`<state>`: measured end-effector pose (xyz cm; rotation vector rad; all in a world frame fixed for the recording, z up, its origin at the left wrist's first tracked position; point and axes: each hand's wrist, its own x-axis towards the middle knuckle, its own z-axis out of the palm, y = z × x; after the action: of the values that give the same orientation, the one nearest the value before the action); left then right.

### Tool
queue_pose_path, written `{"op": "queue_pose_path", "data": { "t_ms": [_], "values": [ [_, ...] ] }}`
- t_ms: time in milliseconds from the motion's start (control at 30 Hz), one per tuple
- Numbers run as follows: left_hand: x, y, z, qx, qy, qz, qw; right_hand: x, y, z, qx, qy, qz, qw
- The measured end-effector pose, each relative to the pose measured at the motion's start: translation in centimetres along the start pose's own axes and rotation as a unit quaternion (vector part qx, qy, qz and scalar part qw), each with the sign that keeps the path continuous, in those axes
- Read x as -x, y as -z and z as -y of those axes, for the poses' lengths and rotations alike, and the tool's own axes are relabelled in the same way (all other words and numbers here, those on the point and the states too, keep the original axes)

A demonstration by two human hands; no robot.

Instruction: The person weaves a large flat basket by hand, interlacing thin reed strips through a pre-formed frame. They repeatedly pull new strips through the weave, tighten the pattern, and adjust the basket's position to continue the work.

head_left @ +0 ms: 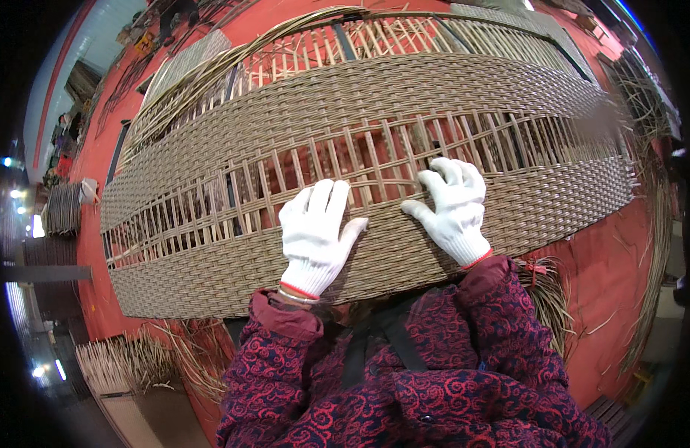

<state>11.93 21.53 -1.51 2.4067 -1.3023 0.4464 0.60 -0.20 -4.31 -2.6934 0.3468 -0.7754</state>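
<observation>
A long brown wicker panel stretches across the view in front of me. Solid woven bands alternate with an open gap of bare upright stakes. My left hand, in a white knitted glove, lies on the near woven band, its fingers stretched toward the gap and its thumb apart. Gloved the same way, my right hand rests at the upper edge of that band. Its fingers bend loosely over the strands and its thumb is spread to the left. Nothing shows gripped in either hand, though the right palm is hidden.
Loose long strands trail along the panel's far left edge. A bundle of strands tied with red lies at my right, on the red floor. Cut stalks stand at the lower left; more strands lie far right.
</observation>
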Motion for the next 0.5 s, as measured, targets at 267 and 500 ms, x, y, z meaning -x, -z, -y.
{"op": "queue_pose_path", "data": {
  "t_ms": [267,500],
  "values": [
    [-0.3,-0.1,0.1,-0.01,-0.009,0.025,1.0,1.0,-1.0,-0.6,0.009,0.006,-0.011,1.0],
    [2.1,2.7,0.9,0.064,-0.012,0.026,0.998,-0.7,-0.5,2.2,-0.018,0.137,-0.029,0.99]
  ]
}}
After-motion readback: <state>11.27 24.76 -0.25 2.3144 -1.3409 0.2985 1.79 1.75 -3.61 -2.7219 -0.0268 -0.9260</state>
